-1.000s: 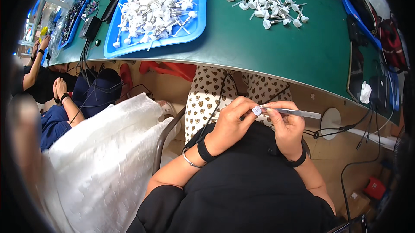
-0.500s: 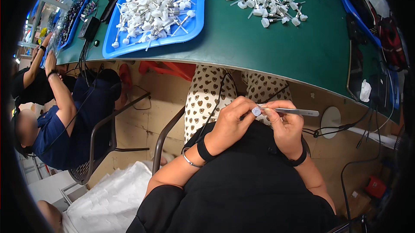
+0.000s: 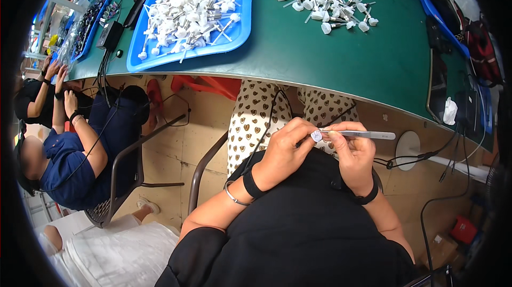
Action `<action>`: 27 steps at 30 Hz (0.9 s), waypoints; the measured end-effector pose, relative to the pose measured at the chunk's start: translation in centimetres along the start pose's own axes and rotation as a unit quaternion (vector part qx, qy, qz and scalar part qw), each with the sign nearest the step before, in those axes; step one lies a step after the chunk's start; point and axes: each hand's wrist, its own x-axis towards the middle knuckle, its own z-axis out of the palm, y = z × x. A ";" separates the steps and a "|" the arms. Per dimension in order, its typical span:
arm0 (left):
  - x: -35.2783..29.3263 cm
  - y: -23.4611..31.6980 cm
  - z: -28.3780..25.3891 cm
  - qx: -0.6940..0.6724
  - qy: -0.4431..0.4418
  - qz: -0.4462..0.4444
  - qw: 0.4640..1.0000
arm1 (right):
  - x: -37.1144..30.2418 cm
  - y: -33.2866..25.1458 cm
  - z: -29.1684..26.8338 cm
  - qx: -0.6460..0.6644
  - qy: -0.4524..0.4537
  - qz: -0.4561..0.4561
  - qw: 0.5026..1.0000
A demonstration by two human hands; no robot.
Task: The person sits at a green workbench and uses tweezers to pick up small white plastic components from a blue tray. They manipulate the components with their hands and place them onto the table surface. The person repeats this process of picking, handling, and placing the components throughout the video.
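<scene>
Over my lap, my left hand (image 3: 286,151) pinches a small white part with a round face (image 3: 316,136) between thumb and fingers. Faint dark lines mark that face. In my right hand (image 3: 356,158) is a pair of metal tweezers (image 3: 376,135), gripped between thumb and fingers, its rear end sticking out to the right. The tweezers' tips meet the left hand's fingers beside the white part; exactly what they touch is hidden. Ahead on the green table lies a loose group of white-headed parts with thin clear stems (image 3: 325,7).
A blue tray (image 3: 186,55) heaped with similar white parts (image 3: 192,12) sits at the table's (image 3: 309,58) left. At right are a crumpled white tissue (image 3: 449,111), dark flat devices and cables. To my left a co-worker in navy (image 3: 74,164) sits on a chair.
My hands stay nearly still, with the tweezers shifted very slightly. The co-worker in navy has moved both arms, and the white fabric at lower left has shifted, uncovering a foot.
</scene>
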 end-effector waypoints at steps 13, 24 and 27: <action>-0.1 -0.3 0.1 -0.015 -0.020 -0.001 1.000 | 0.7 -0.9 -0.9 -0.167 -0.074 -0.069 0.981; -0.1 -0.7 0.1 -0.087 -0.046 -0.076 0.992 | -0.3 0.0 -1.0 -0.091 -0.023 -0.092 0.991; 0.0 -0.5 0.1 -0.087 -0.052 -0.069 0.993 | -0.2 -0.2 -1.0 -0.103 -0.035 -0.096 0.989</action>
